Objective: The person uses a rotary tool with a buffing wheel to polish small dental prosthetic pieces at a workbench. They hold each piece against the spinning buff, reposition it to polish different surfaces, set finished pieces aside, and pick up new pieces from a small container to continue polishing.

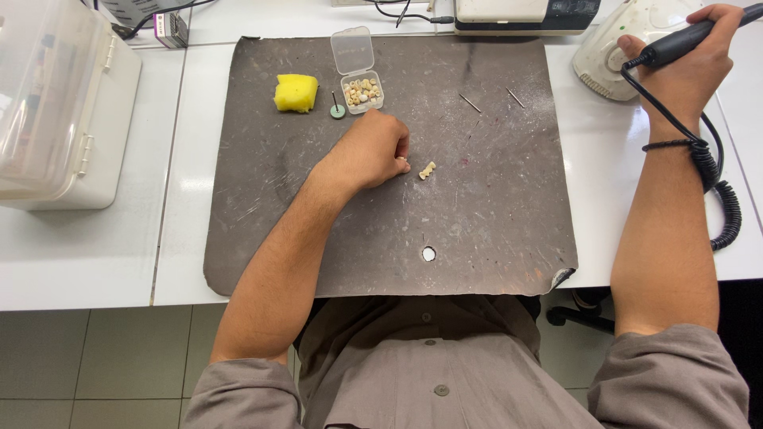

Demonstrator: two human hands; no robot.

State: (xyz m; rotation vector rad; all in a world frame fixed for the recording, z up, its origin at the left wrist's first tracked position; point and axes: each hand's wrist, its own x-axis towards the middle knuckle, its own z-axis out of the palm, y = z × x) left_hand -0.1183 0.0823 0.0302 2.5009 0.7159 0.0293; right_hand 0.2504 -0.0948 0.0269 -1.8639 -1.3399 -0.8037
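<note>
While the left hand pinches a tiny pale piece, knobbly cream tooth piece just beyond its fingertips, scuffed grey mat bare around, right hand gripping a smooth black handpiece.

One sponge, two metal pins, two hands.

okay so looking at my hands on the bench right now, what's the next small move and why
Probably close the left hand fingertips on the small pale tooth-shaped piece beside them. It lies loose on the dark mat, just clear of the fingers, while the right hand already grips the black corded handpiece off to the side.
</note>
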